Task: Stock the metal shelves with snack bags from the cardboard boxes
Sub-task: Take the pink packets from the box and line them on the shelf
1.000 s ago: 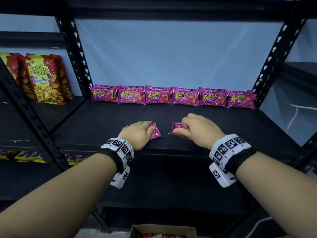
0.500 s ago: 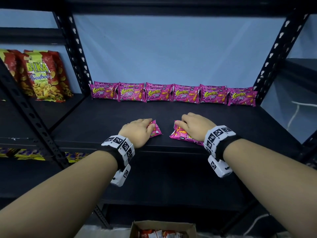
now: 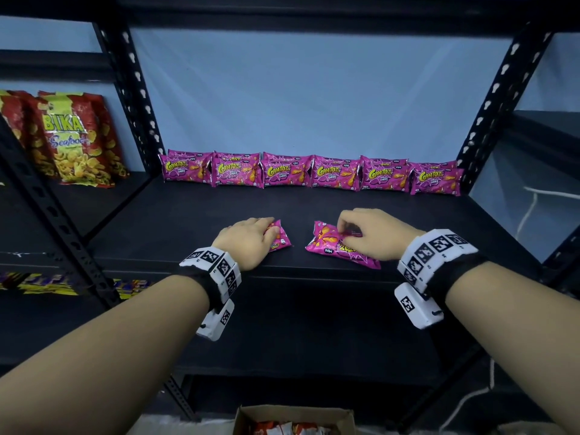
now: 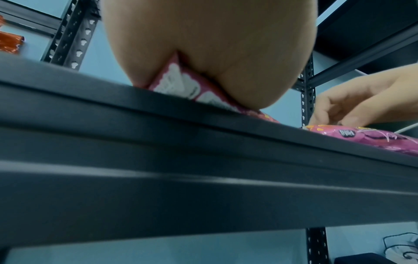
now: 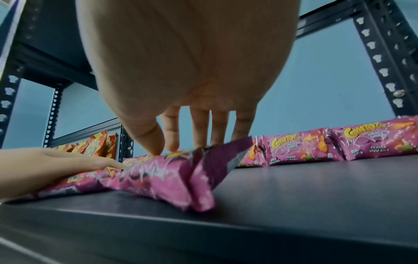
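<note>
Within the last second the right hand (image 3: 373, 238) had drawn back and pinched the pink foil snack bag (image 3: 340, 248) at the black metal shelf's (image 3: 314, 202) 6 o'clock edge, while the left hand (image 3: 248, 243) stayed curled on another pink bag (image 3: 280, 240); placement still unfinished.

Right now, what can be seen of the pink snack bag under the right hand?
The pink snack bag is a small, glossy foil-like pillow pack, magenta with orange snack pictures, a "MINI" tag and yellow lettering that reads upside down from the head view. It lies flat near the front edge of the black metal shelf, its crimped near end slightly raised. The right hand comes down on it from above, fingertips pinching its top face. It lies apart from the bag under the left hand.
</note>
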`<action>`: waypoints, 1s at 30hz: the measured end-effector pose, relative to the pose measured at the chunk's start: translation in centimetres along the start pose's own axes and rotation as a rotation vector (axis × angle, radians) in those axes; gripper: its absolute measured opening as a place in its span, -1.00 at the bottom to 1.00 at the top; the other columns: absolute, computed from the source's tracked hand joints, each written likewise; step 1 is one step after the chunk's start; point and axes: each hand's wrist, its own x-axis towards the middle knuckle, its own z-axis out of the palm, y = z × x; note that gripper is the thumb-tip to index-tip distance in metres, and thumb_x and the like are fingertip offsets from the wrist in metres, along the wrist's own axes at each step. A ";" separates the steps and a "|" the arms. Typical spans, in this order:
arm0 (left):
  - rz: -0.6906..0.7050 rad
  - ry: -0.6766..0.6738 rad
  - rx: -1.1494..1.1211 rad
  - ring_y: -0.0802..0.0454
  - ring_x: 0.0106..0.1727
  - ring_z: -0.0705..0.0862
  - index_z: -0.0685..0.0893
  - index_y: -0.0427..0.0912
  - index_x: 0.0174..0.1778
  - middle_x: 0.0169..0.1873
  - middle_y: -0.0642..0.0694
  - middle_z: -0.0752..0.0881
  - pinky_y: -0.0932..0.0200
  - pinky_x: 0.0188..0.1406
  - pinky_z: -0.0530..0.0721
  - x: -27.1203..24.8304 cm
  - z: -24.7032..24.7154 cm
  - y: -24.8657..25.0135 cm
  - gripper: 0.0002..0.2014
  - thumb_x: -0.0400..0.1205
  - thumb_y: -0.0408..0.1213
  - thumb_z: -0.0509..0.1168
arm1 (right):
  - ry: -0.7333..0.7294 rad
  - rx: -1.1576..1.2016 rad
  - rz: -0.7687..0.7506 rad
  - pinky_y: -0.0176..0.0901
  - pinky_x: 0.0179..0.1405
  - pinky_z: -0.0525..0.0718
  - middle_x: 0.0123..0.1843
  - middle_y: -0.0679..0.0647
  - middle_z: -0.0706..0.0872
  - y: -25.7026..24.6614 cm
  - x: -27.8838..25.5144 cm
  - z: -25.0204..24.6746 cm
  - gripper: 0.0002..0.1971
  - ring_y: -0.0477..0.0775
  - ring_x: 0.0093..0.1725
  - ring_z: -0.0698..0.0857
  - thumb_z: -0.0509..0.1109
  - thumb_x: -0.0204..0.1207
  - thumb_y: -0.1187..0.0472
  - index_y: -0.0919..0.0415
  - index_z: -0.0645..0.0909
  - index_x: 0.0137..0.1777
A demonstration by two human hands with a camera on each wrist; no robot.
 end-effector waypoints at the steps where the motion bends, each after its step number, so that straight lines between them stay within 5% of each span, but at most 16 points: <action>1: 0.002 0.000 0.000 -0.05 0.67 0.38 0.26 0.16 0.75 0.69 0.04 0.40 -0.16 0.62 0.38 0.0 0.0 0.0 -0.41 0.82 0.26 -0.19 | -0.029 -0.001 0.004 -0.06 0.07 0.54 0.05 -0.21 0.57 0.2 -0.6 -0.1 -0.86 -0.11 0.06 0.58 0.36 0.66 0.02 -0.17 0.59 0.18; 8: 0.002 0.006 0.003 -0.07 0.66 0.40 0.26 0.17 0.75 0.68 0.03 0.41 -0.21 0.59 0.41 0.1 0.2 -0.1 -0.40 0.81 0.27 -0.20 | -0.078 -0.050 0.070 0.04 0.23 0.64 0.04 -0.21 0.59 -0.3 -2.7 -0.4 -0.70 -0.07 0.12 0.62 0.26 0.72 -0.01 -0.16 0.66 0.38; 14: 0.010 0.010 0.002 -0.07 0.65 0.41 0.27 0.16 0.74 0.67 0.03 0.43 -0.20 0.58 0.42 0.1 0.3 -0.3 -0.39 0.80 0.28 -0.20 | -0.117 -0.042 0.072 -0.08 0.12 0.69 0.07 -0.16 0.65 -1.7 -3.3 -0.4 -0.46 -0.10 0.08 0.64 0.48 0.55 -0.10 -0.02 0.60 0.53; 19: 0.029 -0.015 0.002 -0.08 0.65 0.41 0.28 0.14 0.74 0.66 0.02 0.43 -0.22 0.60 0.41 0.3 0.1 -0.6 -0.37 0.79 0.30 -0.18 | -0.035 -0.133 0.098 0.00 -0.07 0.72 -0.09 -0.15 0.66 -3.2 -2.6 0.2 -0.50 -0.09 -0.03 0.64 0.49 0.42 -0.37 -0.01 0.65 0.14; 24: 0.051 -0.025 0.070 -0.14 0.63 0.42 0.31 0.14 0.72 0.62 -0.03 0.46 -0.25 0.63 0.33 0.0 -0.4 -1.0 -0.38 0.79 0.31 -0.16 | 0.091 -0.172 0.007 -0.01 0.00 0.65 0.14 -0.13 0.54 -4.7 -1.2 2.0 -0.53 0.02 0.11 0.56 0.37 0.52 -0.40 0.02 0.48 -0.06; 27: 0.052 -0.023 0.090 -0.14 0.55 0.47 0.39 0.08 0.66 0.54 -0.06 0.52 -0.22 0.57 0.40 0.0 -0.5 -1.3 -0.39 0.79 0.30 -0.14 | 0.126 -0.232 0.042 0.02 -0.06 0.62 -0.02 -0.10 0.60 -5.1 0.2 3.0 -0.51 0.06 0.03 0.60 0.23 0.58 -0.44 0.01 0.41 0.04; 30: 0.064 -0.008 0.103 -0.13 0.50 0.50 0.46 0.02 0.59 0.46 -0.07 0.56 -0.19 0.47 0.46 -0.1 -0.4 -1.3 -0.39 0.79 0.29 -0.13 | 0.210 -0.334 0.173 0.09 0.06 0.65 0.16 0.01 0.67 -5.7 1.4 3.8 -0.34 0.14 0.22 0.61 0.10 0.55 -0.56 0.02 0.43 0.29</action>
